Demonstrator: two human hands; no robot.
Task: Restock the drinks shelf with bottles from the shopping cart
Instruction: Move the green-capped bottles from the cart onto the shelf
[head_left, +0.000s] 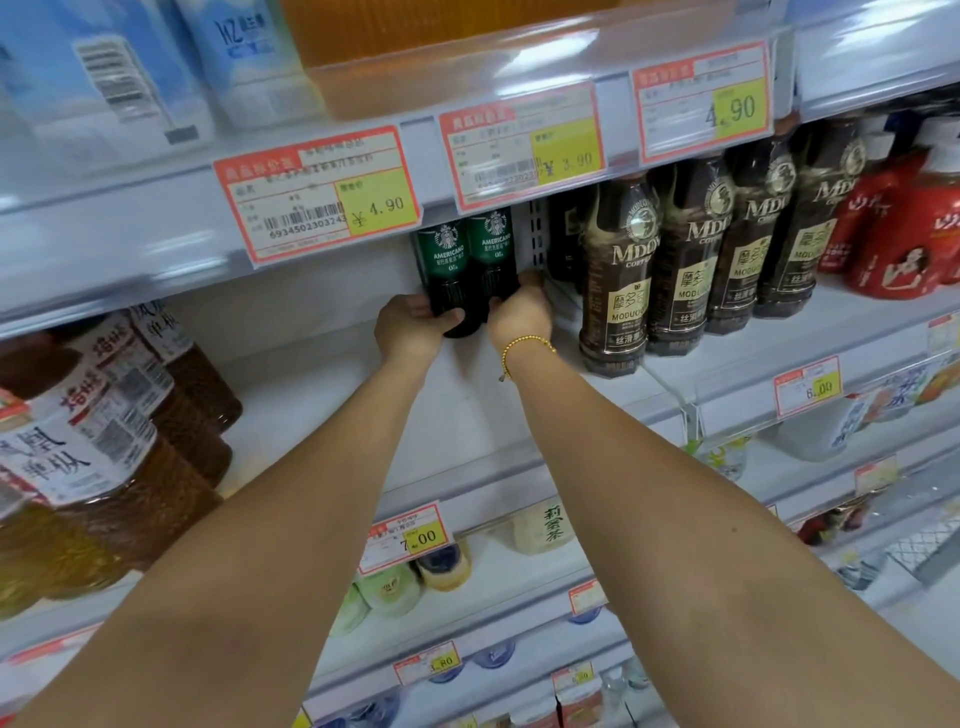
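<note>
Bottles (449, 260) of green Americano coffee, where are they now?

On the middle shelf (467, 415), two together, upright and touching, far in, under the price tags (519, 150). Whether their feet rest on the shelf I cannot tell, because the hands cover them. The shopping cart is not in view.

Please begin from what is near.

Both forearms reach forward and up, side by side. On the right wrist is a gold bracelet (524, 345). After that come the hands. The left hand (410, 325) has thumb and fingers curled round the foot of the left one. The right hand (519, 312) clasps the low part of the right one, and its fingers go behind, out of sight.

Why do they hold so low?

I think because the tags hang over the tops, so only the low part is free. Holding two at once lets the person push them in as one pair.

And why this place?

Just behind stands a perforated divider (537, 234), and right of it the brown coffee bottles (618, 291) fill their lanes. Left of it the shelf is bare, so I judge that the pair starts a row there.
</note>
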